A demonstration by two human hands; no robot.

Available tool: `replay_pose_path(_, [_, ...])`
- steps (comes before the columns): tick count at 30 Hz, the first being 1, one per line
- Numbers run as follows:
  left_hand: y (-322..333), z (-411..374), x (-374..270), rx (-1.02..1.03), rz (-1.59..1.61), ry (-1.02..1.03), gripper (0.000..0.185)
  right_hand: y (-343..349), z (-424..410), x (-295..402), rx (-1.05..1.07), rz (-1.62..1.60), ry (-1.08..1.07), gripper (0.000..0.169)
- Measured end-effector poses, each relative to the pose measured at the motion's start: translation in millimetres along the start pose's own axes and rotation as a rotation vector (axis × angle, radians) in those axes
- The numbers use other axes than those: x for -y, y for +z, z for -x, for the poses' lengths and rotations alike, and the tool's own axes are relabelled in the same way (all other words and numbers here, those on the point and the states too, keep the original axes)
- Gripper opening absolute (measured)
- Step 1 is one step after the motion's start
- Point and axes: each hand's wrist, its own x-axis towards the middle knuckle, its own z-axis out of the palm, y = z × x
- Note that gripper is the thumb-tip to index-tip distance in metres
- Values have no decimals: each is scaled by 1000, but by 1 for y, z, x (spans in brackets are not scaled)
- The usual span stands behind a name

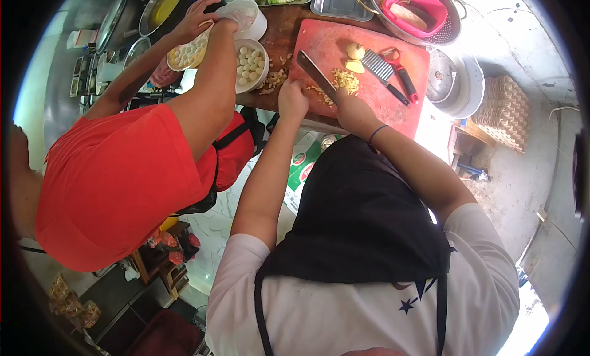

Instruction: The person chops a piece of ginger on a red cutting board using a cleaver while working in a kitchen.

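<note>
My right hand grips the handle end of a broad-bladed kitchen knife, whose blade slants up and left over a red cutting board. At the board's left edge is my left hand, fingers curled beside the blade; whether it holds anything I cannot tell. Chopped pale yellow pieces lie by the blade. Farther back on the board are a peeled round vegetable and a cut piece. To their right rest a crinkle cutter and a red-and-black peeler.
A co-worker in a red shirt stands close at the left, arms over a white tub. Small white eggs fill another tub. A metal colander holding a pink basket stands behind the board; pots are at the right.
</note>
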Motion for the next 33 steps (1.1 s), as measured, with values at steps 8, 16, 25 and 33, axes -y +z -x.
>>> replay_pose_path(8, [16, 25, -13, 171, 77, 65, 21, -8, 6, -5, 34, 86, 66, 22])
replay_pose_path(16, [-8, 60, 12, -57, 415, -259, 24, -7, 24, -15, 139, 98, 24, 21])
replay_pose_path(25, [-8, 113, 38, -29, 634, -555, 18, -11, -2, -65, -5, 67, -23, 24])
replay_pose_path(33, [-11, 37, -49, 84, 145, 228, 36, -53, 25, -83, -106, -294, -80, 27])
